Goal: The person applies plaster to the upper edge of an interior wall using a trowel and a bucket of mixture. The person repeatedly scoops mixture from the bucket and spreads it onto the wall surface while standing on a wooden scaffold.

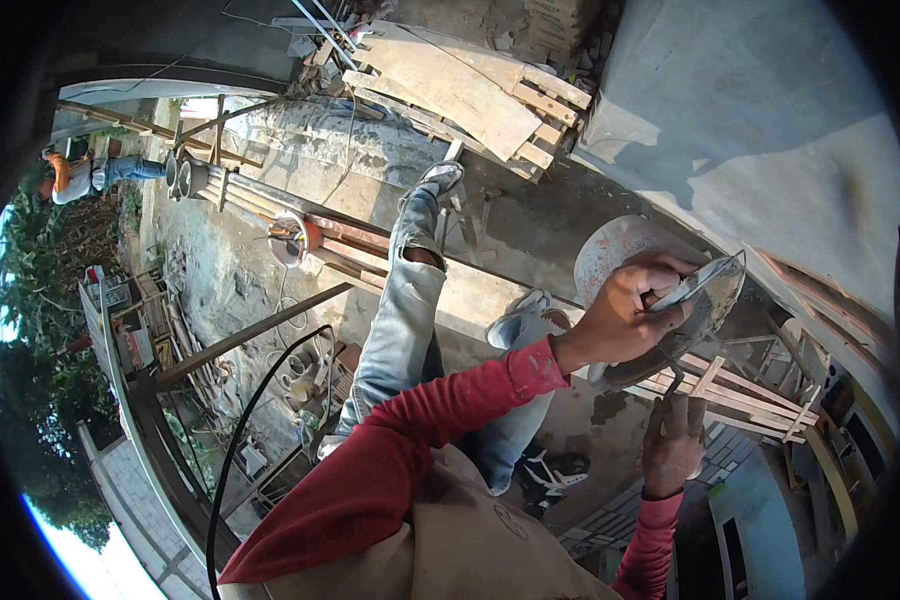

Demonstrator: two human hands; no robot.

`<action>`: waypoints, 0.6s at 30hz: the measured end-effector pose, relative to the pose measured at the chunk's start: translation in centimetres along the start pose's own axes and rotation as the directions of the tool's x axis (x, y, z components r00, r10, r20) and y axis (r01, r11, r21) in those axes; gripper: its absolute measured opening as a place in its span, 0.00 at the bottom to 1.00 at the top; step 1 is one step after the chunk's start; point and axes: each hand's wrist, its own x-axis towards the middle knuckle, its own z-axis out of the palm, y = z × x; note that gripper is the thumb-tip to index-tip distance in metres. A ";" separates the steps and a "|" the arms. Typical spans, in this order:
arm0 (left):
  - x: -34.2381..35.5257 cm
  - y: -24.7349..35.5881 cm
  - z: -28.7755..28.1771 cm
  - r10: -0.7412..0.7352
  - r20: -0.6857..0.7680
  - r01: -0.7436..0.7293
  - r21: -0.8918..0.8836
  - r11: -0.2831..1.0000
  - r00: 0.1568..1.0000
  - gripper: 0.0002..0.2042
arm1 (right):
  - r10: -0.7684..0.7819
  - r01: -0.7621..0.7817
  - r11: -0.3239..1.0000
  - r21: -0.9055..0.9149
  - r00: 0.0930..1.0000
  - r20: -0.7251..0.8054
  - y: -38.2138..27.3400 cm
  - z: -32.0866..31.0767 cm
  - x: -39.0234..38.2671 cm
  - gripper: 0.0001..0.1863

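My left hand [625, 310], in a red sleeve, is closed round a flat, grey-edged scraper [695, 280]. Just under it lies a trowel blade [715, 305] smeared with grey-brown mortar; whether the two tools touch, I cannot tell. A bent metal neck runs from the trowel down to my right hand [673, 447], whose fingers are curled round the handle, mostly hidden. Partly behind my left hand is a round, pale bucket [610, 245] with reddish specks.
My feet are on a narrow scaffold plank [475, 300] above the ground. A bucket of tools [290, 240] and dark pails [185, 175] stand along it. A plastered wall [750, 120] rises at right. Wooden pallets [470, 90] lie beyond; another person [80, 178] is far left.
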 end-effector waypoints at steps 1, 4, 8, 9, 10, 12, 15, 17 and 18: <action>0.0 -0.7 0.4 0.025 -0.023 -0.027 -0.069 0.997 0.999 0.04 | -0.049 0.045 0.997 -0.062 0.998 -0.051 0.6 0.1 -0.1 0.09; 1.1 -2.2 0.7 0.023 0.105 -0.007 -0.147 0.989 0.994 0.07 | -0.036 0.034 0.999 -0.034 0.996 -0.080 2.0 -0.2 -0.5 0.12; 4.0 -2.0 -2.9 -0.048 0.282 0.068 -0.061 0.996 0.958 0.14 | 0.179 -0.207 0.962 0.177 0.970 0.162 -3.6 -2.9 1.5 0.15; 4.9 -2.7 -4.0 0.008 0.314 0.002 -0.032 0.999 0.949 0.14 | 0.165 -0.200 0.949 0.244 0.974 0.156 -5.0 -2.5 2.2 0.14; 6.1 -0.3 -4.2 -0.025 0.372 0.034 -0.019 0.999 0.928 0.14 | 0.158 -0.197 0.934 0.298 0.976 0.150 -5.7 -1.5 2.7 0.13; 7.9 -0.2 -5.4 0.087 0.480 -0.073 -0.049 0.996 0.873 0.12 | 0.189 -0.198 0.975 0.106 0.978 0.084 -6.6 0.1 4.0 0.09; 9.7 1.5 -5.8 0.135 0.571 -0.077 -0.124 0.989 0.810 0.10 | 0.083 -0.110 0.900 -0.422 0.993 -0.083 -7.2 -0.1 3.6 0.17; 10.9 3.1 -7.8 0.107 0.613 -0.070 -0.084 0.994 0.783 0.09 | 0.168 -0.214 0.896 -0.390 0.975 -0.148 -9.8 -3.4 6.7 0.19; 11.7 4.4 -9.2 0.105 0.624 -0.072 -0.077 0.994 0.775 0.09 | 0.218 -0.275 0.900 -0.337 0.956 -0.197 -11.8 -5.5 8.2 0.20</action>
